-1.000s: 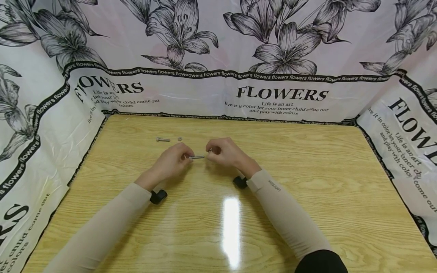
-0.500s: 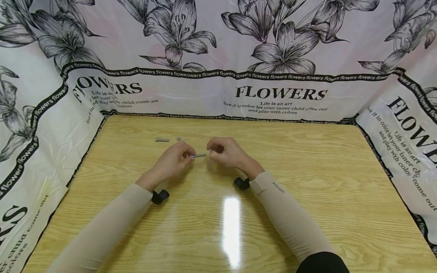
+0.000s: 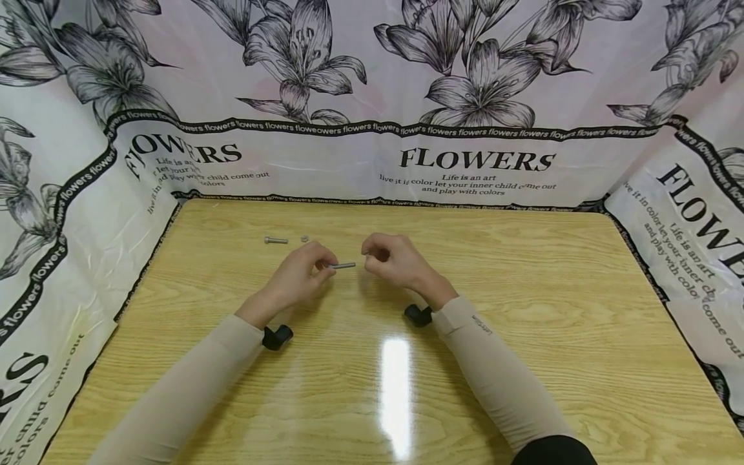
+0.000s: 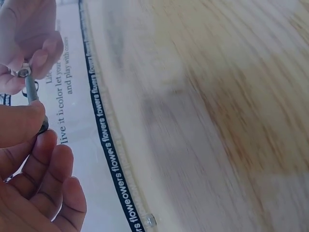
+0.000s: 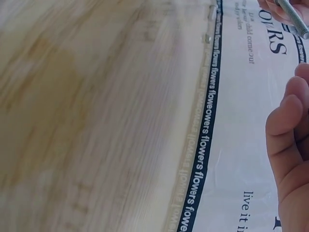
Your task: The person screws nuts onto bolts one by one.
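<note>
In the head view my left hand [image 3: 298, 274] pinches a metal bolt [image 3: 344, 265] near its head, the threaded end pointing right. My right hand [image 3: 400, 261] is just to the right, a small gap away from the bolt's tip. The left wrist view shows a small nut [image 4: 23, 71] pinched between the right hand's thumb and finger, facing the bolt's [image 4: 32, 91] free end. In the right wrist view only part of the right hand [image 5: 292, 145] shows, and its fingertips are cut off by the frame.
A second bolt [image 3: 276, 240] and another nut [image 3: 305, 239] lie on the wooden table [image 3: 523, 290] beyond the left hand. A flower-printed sheet [image 3: 337, 155] surrounds the table's back and sides. A bright reflection lies on the near tabletop.
Both hands have shifted slightly to the right, the left still with the bolt. The gap between the bolt's tip and the right hand has widened a little.
</note>
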{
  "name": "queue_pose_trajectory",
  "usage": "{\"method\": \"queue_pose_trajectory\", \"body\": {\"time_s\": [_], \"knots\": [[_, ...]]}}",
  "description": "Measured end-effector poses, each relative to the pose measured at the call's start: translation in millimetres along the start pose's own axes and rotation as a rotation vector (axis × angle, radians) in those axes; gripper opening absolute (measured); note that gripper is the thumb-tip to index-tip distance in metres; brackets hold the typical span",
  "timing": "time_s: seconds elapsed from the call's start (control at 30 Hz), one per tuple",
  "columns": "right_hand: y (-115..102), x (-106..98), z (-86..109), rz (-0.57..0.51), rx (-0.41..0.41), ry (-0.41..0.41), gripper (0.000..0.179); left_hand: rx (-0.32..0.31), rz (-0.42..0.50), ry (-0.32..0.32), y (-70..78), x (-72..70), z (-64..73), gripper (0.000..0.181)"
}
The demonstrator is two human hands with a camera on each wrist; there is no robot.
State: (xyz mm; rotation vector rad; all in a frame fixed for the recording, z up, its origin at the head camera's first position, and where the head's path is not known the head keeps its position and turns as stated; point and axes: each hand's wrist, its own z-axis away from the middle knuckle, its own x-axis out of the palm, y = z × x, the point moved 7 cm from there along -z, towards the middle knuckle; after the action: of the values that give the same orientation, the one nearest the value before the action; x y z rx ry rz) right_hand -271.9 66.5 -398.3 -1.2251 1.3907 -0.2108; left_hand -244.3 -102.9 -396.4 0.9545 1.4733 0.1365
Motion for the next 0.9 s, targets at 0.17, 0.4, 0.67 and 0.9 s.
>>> {"method": "queue_pose_trajectory", "body": {"time_s": [0.17,0.4,0.67,0.9], "knots": [[-1.1,-3.6,2.8,0.012,-0.038,0.007,0.026,0.009,0.017,0.013,1.9,0.9,-1.2,0.008],[-2.6,-11.8,9.5,0.008,-0.069,0.039,0.019,0.039,0.056,0.031,7.4,2.5,-3.0,0.009],[-3.5,-20.8,17.3,-0.02,-0.06,0.063,0.018,0.021,0.086,0.05,12.6,6.6,-4.0,0.007],[-2.0,-27.3,23.6,-0.024,-0.05,0.085,0.018,0.034,0.11,0.104,15.6,9.6,-4.5,0.009]]}}
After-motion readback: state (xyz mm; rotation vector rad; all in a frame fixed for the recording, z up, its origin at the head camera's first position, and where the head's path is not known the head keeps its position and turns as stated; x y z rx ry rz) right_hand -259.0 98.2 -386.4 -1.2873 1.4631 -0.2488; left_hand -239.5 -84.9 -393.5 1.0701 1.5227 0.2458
